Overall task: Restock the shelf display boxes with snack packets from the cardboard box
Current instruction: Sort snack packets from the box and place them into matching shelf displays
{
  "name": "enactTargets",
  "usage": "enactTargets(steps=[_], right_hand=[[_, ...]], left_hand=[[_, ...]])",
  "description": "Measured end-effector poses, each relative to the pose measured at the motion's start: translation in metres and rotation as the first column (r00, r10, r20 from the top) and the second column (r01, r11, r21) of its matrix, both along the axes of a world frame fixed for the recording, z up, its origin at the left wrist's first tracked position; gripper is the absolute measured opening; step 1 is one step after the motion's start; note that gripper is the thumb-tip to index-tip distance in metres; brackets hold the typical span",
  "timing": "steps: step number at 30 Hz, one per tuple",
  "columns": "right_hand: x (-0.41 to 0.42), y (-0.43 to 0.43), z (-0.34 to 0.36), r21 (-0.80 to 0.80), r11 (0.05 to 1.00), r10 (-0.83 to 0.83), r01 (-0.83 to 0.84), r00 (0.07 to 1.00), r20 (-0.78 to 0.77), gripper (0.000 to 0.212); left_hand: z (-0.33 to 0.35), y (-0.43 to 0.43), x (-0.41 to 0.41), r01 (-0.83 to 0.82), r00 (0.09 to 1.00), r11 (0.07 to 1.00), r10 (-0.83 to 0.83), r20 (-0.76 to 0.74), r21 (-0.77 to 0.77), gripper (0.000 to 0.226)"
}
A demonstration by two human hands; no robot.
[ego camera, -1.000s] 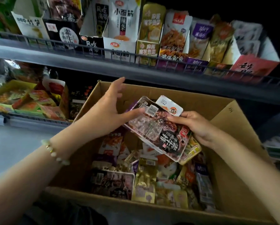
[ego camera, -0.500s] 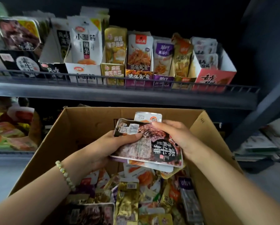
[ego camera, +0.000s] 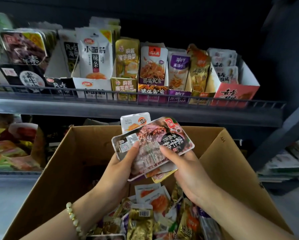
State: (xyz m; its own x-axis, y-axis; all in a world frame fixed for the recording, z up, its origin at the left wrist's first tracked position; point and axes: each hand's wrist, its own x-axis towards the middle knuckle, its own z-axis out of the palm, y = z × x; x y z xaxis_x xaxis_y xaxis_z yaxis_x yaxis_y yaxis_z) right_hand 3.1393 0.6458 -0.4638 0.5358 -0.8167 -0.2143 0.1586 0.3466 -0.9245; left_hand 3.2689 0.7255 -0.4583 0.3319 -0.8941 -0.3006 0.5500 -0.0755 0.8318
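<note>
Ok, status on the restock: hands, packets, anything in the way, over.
Left hand and right hand both grip one stack of snack packets. Stack above the cardboard box, not yet shelved. Path to display boxes open; wire rail fronts them.

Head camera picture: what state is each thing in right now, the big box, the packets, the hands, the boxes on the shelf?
cardboard box: open, flaps up, loose packets inside.
packet stack: held above the cardboard box, meat-print packet on top.
left hand: holds the stack's left side, thumb on top.
right hand: holds the stack's right side, thumb on top.
shelf display boxes: open-topped, packets standing upright in them.
</note>
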Motion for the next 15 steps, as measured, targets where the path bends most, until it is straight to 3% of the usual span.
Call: enactTargets(steps=[5,8,12,15], right_hand=[[-0.003,-0.008,0.0,-0.044,0.989,-0.147,0.145,0.987,-0.064,0.031],[-0.004,-0.007,0.004,-0.1,0.989,-0.115,0.107,0.99,-0.08,0.03],[-0.004,0.0,0.006,-0.194,0.98,-0.071,0.051,0.993,-0.099,0.04],[-0.006,-0.002,0.011,-0.196,0.977,-0.093,0.079,0.994,-0.065,0.037]], left_hand=[[0.0,-0.001,0.002,0.085,0.994,0.996,-0.084,0.064,-0.013,0.04],[0.003,0.0,-0.001,0.096,0.993,0.995,-0.095,0.07,0.001,0.028],[0.001,0.002,0.001,0.131,0.979,0.991,-0.135,0.152,0.035,0.033],[0.005,0.003,0.005,0.2,0.976,0.979,-0.202,0.082,0.037,0.019]])
